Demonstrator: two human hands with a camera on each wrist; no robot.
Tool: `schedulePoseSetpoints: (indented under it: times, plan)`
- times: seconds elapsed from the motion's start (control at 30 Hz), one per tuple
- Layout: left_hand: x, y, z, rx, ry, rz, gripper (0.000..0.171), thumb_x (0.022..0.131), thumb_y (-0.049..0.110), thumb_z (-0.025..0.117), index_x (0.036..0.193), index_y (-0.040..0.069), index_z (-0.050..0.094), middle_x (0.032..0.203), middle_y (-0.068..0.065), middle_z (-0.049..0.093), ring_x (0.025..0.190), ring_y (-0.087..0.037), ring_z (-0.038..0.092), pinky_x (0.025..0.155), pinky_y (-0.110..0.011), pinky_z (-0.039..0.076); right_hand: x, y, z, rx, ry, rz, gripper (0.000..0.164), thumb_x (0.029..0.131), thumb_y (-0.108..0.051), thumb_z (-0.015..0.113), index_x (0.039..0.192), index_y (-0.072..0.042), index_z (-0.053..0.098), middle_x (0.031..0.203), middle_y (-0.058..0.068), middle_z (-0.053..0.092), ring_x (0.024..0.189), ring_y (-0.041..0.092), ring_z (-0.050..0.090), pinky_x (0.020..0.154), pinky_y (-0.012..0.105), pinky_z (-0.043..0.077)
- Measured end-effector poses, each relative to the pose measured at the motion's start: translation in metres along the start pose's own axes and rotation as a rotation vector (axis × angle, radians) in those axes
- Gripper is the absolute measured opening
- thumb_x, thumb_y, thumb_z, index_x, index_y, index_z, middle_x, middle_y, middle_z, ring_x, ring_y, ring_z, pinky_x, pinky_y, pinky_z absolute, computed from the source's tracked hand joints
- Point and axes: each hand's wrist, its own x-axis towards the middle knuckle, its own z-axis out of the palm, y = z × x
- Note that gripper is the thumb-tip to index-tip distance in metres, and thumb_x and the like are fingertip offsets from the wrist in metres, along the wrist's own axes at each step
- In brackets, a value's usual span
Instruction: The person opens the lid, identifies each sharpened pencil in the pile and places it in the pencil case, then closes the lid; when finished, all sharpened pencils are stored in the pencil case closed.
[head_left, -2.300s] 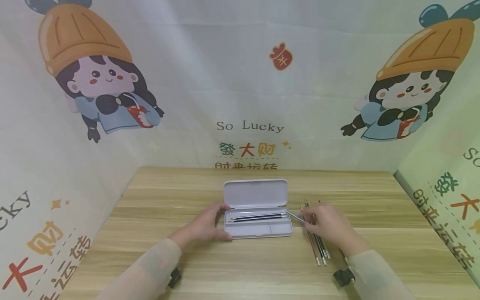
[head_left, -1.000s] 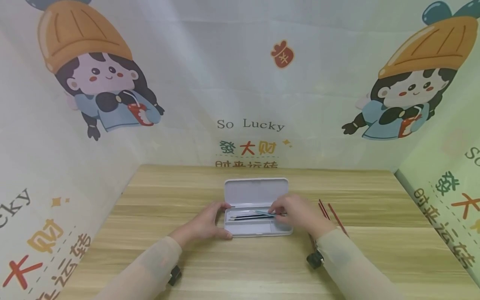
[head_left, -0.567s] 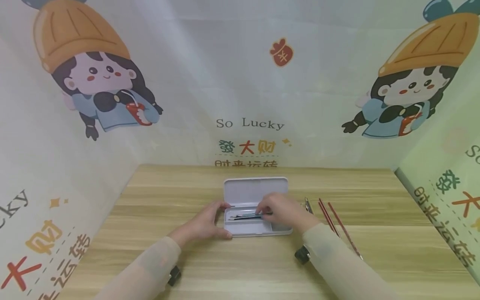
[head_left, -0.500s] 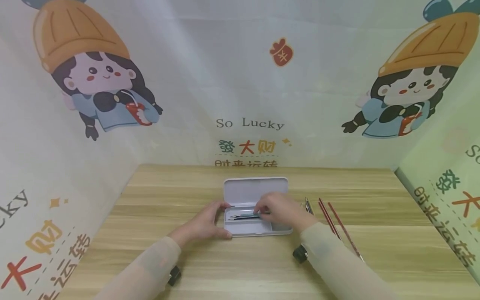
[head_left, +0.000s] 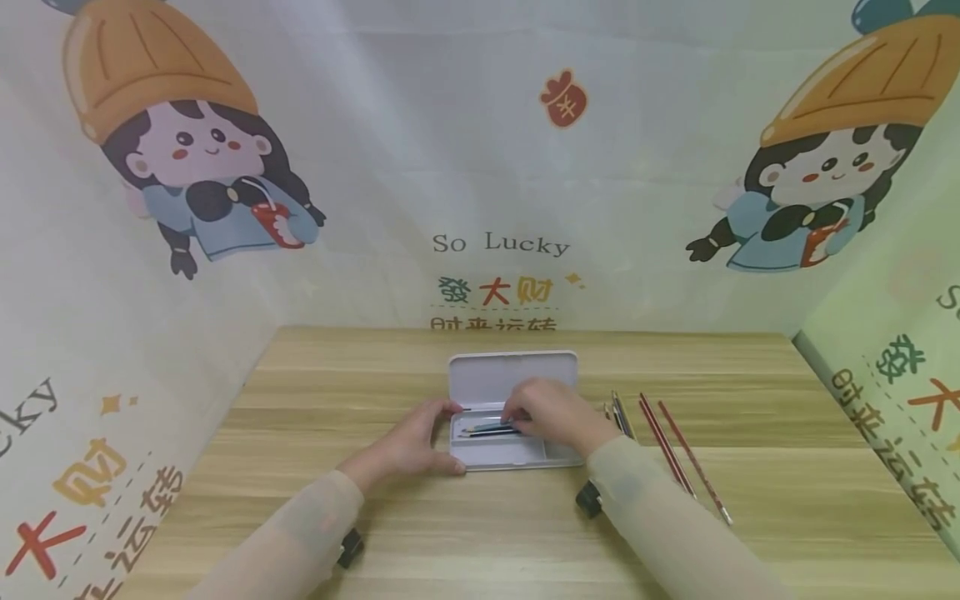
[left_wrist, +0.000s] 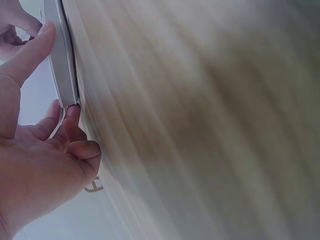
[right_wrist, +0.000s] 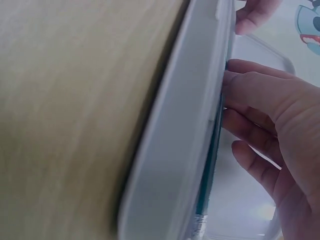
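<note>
Nearest me on the table [head_left: 450,542], my left hand [head_left: 411,442] clasps the left end of the pencil case [head_left: 495,452], thumb at its front left corner, just as it did two seconds ago. Over the case's back compartment, my right hand [head_left: 553,411] pinches a teal pencil [right_wrist: 209,170] between thumb and finger. That pencil stuck out aslant past the case's right edge then; now it is inside, just beside the dark pencils [head_left: 480,434], so I judge it all but placed. Its long axis runs along the case's, roughly parallel to the table's back edge, silver-banded end toward the right edge, other end leftward. Toward the table's right edge, red pencils [head_left: 696,462] lie aslant; other pencils [head_left: 619,412] are partly hidden by my right sleeve [head_left: 652,508]. Beyond, the lid [head_left: 487,375] stands open before a printed cloth [head_left: 390,192].
</note>
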Motion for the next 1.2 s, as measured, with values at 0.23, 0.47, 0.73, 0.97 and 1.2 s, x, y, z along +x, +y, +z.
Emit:
schedulePoseSetpoints:
  times: [0.23, 0.47, 0.73, 0.97, 1.2]
  plan:
    - [0.0, -0.002, 0.0, 0.005, 0.004, 0.002, 0.088, 0.066, 0.024, 0.097, 0.14, 0.006, 0.053, 0.143, -0.018, 0.056, 0.138, -0.039, 0.049, 0.122, -0.058, 0.035, 0.003, 0.003, 0.008, 0.001, 0.015, -0.006, 0.013, 0.086, -0.012, 0.081, 0.097, -0.019, 0.081, 0.092, -0.005, 0.075, 0.087, 0.01, 0.067, 0.087, 0.032, 0.059]
    - [0.0, -0.003, 0.001, 0.007, 0.003, 0.018, 0.087, 0.067, 0.024, 0.097, 0.139, 0.005, 0.053, 0.143, -0.019, 0.056, 0.139, -0.039, 0.048, 0.122, -0.058, 0.034, 0.0, 0.002, 0.01, 0.016, 0.03, -0.005, 0.013, 0.086, -0.01, 0.08, 0.096, -0.018, 0.081, 0.094, -0.004, 0.076, 0.09, 0.013, 0.069, 0.088, 0.034, 0.059]
    - [0.001, -0.004, 0.002, 0.006, 0.005, 0.005, 0.086, 0.067, 0.023, 0.096, 0.139, 0.007, 0.053, 0.144, -0.017, 0.055, 0.141, -0.038, 0.047, 0.124, -0.057, 0.032, -0.009, 0.004, 0.009, 0.038, 0.053, 0.008, 0.013, 0.087, -0.01, 0.079, 0.099, -0.016, 0.08, 0.096, -0.003, 0.076, 0.093, 0.016, 0.07, 0.089, 0.036, 0.059]
    - [0.002, -0.003, 0.001, 0.019, 0.009, -0.007, 0.086, 0.066, 0.025, 0.097, 0.139, 0.008, 0.054, 0.145, -0.016, 0.056, 0.141, -0.039, 0.047, 0.123, -0.058, 0.033, -0.026, 0.013, 0.006, 0.085, 0.087, 0.034, 0.015, 0.088, -0.008, 0.078, 0.102, -0.012, 0.08, 0.098, -0.001, 0.076, 0.094, 0.017, 0.07, 0.089, 0.037, 0.06]
    - [0.001, -0.003, 0.002, 0.019, 0.012, 0.0, 0.087, 0.065, 0.024, 0.097, 0.138, 0.007, 0.054, 0.143, -0.016, 0.056, 0.139, -0.038, 0.048, 0.123, -0.057, 0.034, -0.046, 0.017, 0.002, 0.052, 0.177, 0.098, 0.02, 0.086, -0.011, 0.079, 0.106, -0.012, 0.079, 0.098, -0.001, 0.077, 0.09, 0.016, 0.07, 0.085, 0.036, 0.06]
